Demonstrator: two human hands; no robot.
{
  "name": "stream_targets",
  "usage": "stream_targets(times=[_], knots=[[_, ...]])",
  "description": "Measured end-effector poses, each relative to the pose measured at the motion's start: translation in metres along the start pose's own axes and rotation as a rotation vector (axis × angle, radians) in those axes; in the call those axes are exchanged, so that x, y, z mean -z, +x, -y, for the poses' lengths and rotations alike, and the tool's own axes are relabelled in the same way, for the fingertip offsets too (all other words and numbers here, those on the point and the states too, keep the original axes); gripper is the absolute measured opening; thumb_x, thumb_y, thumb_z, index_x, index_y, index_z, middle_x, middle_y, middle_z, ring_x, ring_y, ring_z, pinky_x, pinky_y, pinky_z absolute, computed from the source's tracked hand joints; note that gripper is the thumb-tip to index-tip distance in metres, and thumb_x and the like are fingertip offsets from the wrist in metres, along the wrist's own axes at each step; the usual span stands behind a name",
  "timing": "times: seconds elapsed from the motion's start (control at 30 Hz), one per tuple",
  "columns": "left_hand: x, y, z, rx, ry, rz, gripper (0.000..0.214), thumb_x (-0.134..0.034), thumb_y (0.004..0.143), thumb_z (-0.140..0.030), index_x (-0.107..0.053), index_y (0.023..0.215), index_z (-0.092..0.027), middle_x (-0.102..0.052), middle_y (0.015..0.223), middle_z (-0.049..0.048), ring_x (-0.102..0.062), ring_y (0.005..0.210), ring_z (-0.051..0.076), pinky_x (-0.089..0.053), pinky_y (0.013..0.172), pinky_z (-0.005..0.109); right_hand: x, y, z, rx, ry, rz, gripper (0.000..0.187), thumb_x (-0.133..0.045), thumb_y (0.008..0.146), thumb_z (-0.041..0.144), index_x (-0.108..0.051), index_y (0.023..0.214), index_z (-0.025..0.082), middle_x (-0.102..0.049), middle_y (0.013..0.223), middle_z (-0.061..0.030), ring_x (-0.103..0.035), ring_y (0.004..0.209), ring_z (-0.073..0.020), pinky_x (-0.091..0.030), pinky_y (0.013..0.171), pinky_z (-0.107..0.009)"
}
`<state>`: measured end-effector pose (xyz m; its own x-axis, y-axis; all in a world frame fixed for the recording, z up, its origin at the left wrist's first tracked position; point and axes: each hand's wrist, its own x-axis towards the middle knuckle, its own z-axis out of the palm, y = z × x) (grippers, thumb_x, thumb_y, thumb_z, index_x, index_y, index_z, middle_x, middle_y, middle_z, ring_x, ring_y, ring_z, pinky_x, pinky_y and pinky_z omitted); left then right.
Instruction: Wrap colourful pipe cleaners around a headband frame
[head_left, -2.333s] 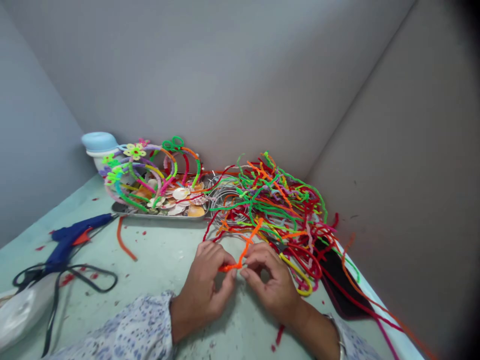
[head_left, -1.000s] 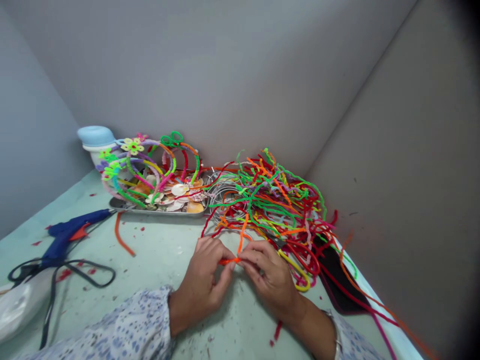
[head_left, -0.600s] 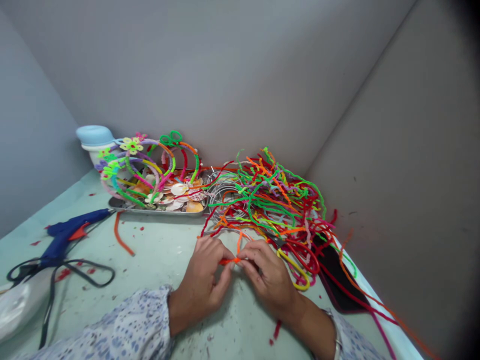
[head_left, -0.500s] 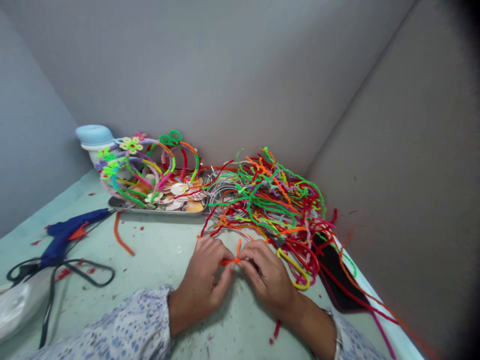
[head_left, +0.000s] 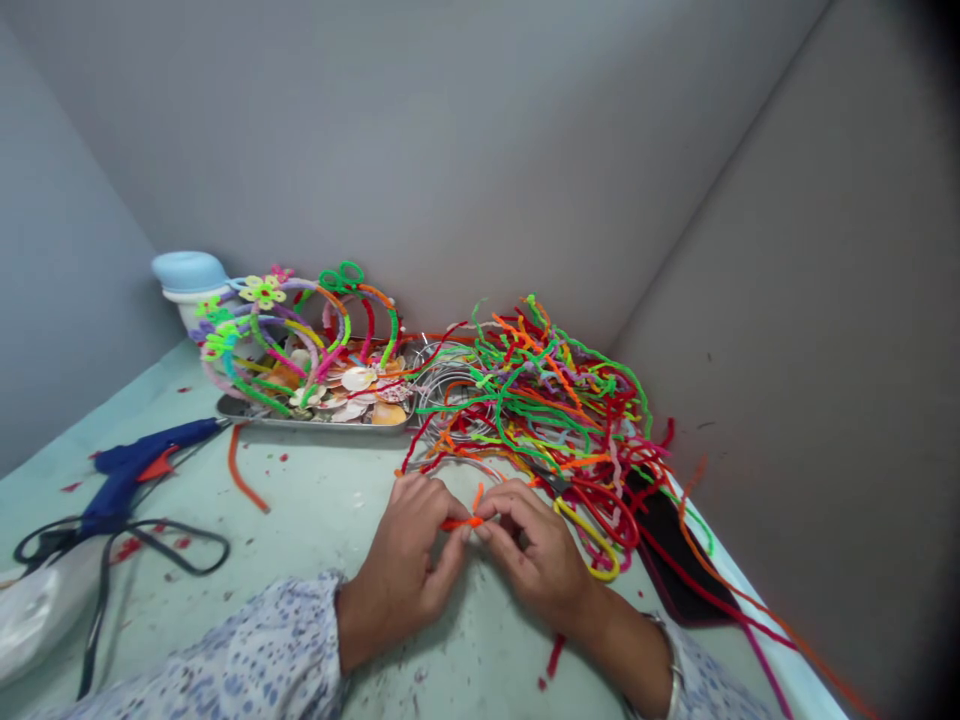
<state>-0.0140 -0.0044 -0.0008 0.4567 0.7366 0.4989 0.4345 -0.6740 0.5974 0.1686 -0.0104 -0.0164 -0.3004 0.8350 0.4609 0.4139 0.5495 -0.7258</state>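
My left hand (head_left: 409, 560) and my right hand (head_left: 536, 555) meet fingertip to fingertip over the pale green table (head_left: 330, 500). Both pinch a short orange pipe cleaner (head_left: 461, 520) between thumb and fingers; a small free end sticks up between them. Just behind the hands lies a big tangle of pipe cleaners (head_left: 555, 410) in red, green, orange and yellow, with a yellow loop (head_left: 596, 545) beside my right hand.
A metal tray (head_left: 315, 420) at the back holds shells and pipe-cleaner-wrapped headbands (head_left: 300, 325). A blue glue gun (head_left: 135, 470) with a black cord lies left. A loose orange pipe cleaner (head_left: 241, 480) lies nearby. A dark phone (head_left: 675, 560) rests right, by the grey walls.
The long free end of the orange pipe cleaner has been wound in and now shows only as a short stub. Both hands stay in the same spot.
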Motion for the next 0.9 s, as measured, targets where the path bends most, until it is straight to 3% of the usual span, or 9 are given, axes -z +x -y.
stream_targets(times=[0.23,0.73,0.9], knots=[[-0.0001,0.0003,-0.0007,0.002,0.001,-0.004,0.007,-0.045,0.088,-0.014,-0.051,0.086,-0.018,-0.054,0.081,0.0039,-0.047,0.081,0.02,-0.035,0.079,0.039,-0.0014,-0.0019,0.0005,-0.035,0.015,-0.018,0.007,-0.053,0.09,0.02,-0.057,0.095,0.02,-0.056,0.096,-0.0066,-0.058,0.077,-0.0146,-0.046,0.058,-0.023],[0.0,-0.0018,-0.0007,-0.015,0.04,0.039,0.007,-0.045,0.087,-0.016,-0.052,0.086,-0.017,-0.053,0.081,0.005,-0.047,0.08,0.021,-0.036,0.078,0.04,0.0037,-0.0013,0.0018,-0.149,0.096,0.148,0.013,-0.05,0.093,0.027,-0.056,0.085,0.02,-0.052,0.079,-0.0002,-0.05,0.07,-0.0129,-0.04,0.064,-0.025],[-0.0005,-0.0006,0.0001,-0.004,0.027,0.018,0.008,-0.044,0.088,-0.016,-0.051,0.086,-0.018,-0.053,0.081,0.0046,-0.047,0.08,0.02,-0.036,0.078,0.039,-0.0005,-0.0006,0.0001,-0.222,0.187,0.078,0.011,-0.054,0.091,0.029,-0.059,0.088,0.02,-0.054,0.083,-0.0004,-0.048,0.063,-0.0106,-0.039,0.057,-0.023]])
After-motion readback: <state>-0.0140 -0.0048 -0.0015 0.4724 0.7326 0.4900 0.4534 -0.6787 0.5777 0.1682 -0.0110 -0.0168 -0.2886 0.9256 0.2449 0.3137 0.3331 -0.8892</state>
